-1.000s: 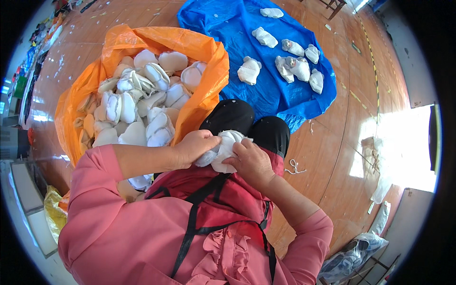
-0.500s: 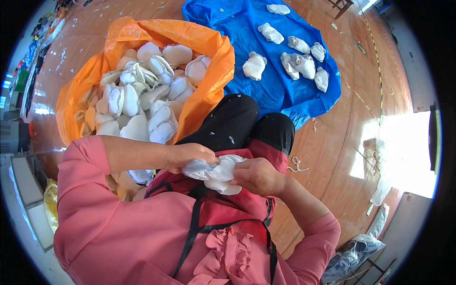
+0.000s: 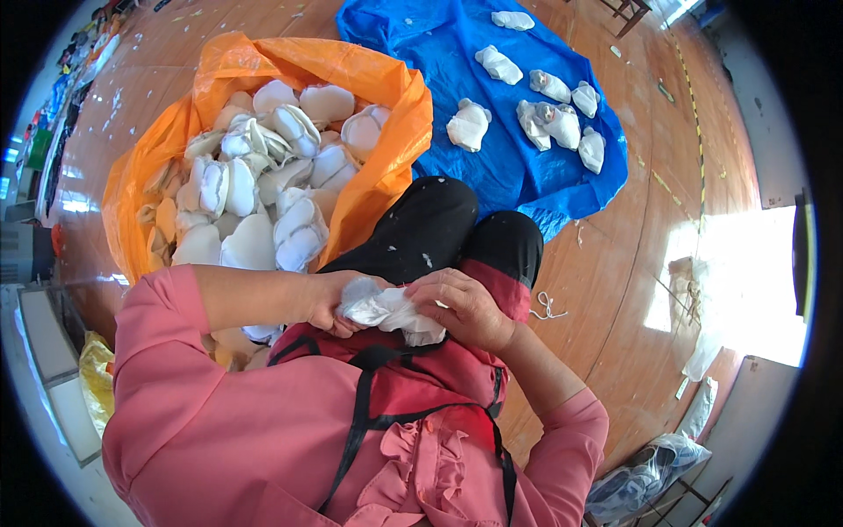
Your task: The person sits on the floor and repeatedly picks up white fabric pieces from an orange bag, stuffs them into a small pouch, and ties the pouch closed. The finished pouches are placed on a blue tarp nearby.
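Observation:
A soft white cloth bundle (image 3: 379, 309), with a greyish tuft at its left end, sits over my lap between both hands. My left hand (image 3: 334, 303) grips its left end, with part of the fingers hidden behind the cloth. From the right, my right hand (image 3: 464, 306) curls its fingers over the twisted cloth and holds that side. Left of my knees stands an orange bag (image 3: 399, 105), its mouth wide and full of rounded white and beige pads (image 3: 248, 241). Several similar white bundles (image 3: 470, 125) lie on a blue sheet (image 3: 439, 53) beyond my knees.
A loose white string (image 3: 548, 306) lies on the brown floor (image 3: 606, 290) at my right. Clear plastic bags (image 3: 645, 474) rest at the lower right. A yellow bag (image 3: 97, 373) stands at the left, and wooden stool legs (image 3: 628, 13) show at the far right.
My right hand has shifted slightly left and turned over the top of the bundle. The bundle is more twisted together, and its greyish left end shows more.

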Demonstrator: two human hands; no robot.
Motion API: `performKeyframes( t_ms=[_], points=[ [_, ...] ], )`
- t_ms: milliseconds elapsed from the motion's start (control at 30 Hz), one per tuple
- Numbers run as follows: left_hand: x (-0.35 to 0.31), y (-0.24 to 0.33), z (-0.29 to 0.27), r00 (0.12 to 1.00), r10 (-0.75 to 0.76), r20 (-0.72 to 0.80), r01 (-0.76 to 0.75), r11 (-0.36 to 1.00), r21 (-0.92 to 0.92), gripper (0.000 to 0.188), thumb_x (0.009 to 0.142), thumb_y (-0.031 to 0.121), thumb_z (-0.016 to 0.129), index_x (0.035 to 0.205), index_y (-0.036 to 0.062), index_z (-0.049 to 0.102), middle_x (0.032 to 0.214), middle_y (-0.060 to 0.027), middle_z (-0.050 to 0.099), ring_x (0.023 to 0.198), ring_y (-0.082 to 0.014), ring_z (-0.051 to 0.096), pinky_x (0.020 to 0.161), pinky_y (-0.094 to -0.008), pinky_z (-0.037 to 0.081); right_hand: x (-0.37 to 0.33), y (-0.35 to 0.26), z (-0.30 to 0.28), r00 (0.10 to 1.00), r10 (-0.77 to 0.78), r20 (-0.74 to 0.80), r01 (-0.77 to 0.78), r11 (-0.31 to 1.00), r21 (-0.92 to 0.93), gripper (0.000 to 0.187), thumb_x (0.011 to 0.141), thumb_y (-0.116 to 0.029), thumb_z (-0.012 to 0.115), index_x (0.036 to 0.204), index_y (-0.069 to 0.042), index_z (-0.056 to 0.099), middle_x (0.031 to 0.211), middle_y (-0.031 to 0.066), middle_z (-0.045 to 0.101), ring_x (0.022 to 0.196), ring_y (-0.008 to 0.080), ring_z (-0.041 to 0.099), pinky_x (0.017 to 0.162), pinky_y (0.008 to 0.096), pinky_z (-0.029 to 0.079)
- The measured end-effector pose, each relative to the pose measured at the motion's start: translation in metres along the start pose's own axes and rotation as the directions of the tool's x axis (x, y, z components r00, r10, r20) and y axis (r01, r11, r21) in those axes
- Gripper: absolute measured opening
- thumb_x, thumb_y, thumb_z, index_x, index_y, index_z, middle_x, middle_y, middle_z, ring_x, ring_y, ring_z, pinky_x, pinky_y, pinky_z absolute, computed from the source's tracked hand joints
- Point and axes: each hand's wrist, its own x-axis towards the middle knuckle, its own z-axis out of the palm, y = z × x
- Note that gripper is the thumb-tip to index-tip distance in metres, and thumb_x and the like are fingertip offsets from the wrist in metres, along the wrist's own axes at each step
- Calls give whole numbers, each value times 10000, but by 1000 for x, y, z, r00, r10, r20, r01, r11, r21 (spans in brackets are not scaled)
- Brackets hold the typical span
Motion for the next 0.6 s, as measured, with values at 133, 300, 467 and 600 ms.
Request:
performKeyframes(
  t_ms=[133,300,467,600],
  points=[
    [2,3,3,993,-26,-115,32,999,44,333,983,452,548,922,139,643,650,20,615,408,-87,493,326,-200,268,7,-4,-5,993,13,117,-11,1000,-20,316,805,-173,771,1094,-93,672,1110,88,662,1025,298,621,912,397,509],
    [8,6,-1,992,-84,-97,92,992,88,354,987,473,530,955,144,655,673,26,637,412,-89,502,324,-198,275,9,-12,-3,979,97,178,-94,995,-28,354,753,-202,820,1068,-122,679,1055,56,667,1002,273,601,894,392,493],
    [10,12,-4,989,-131,-74,141,977,159,388,1004,481,491,996,134,665,702,9,652,413,-84,484,338,-188,297,13,-10,3,942,110,317,-40,975,-218,314,739,-239,822,980,-156,639,1017,33,621,939,280,573,853,379,488],
    [11,17,-15,978,-195,75,186,976,108,412,1009,495,475,1001,130,665,725,6,659,417,-80,472,350,-181,303,13,-8,5,950,141,280,-74,968,-238,334,735,-229,829,997,-157,635,1036,30,607,951,277,571,847,372,490]
  ],
)
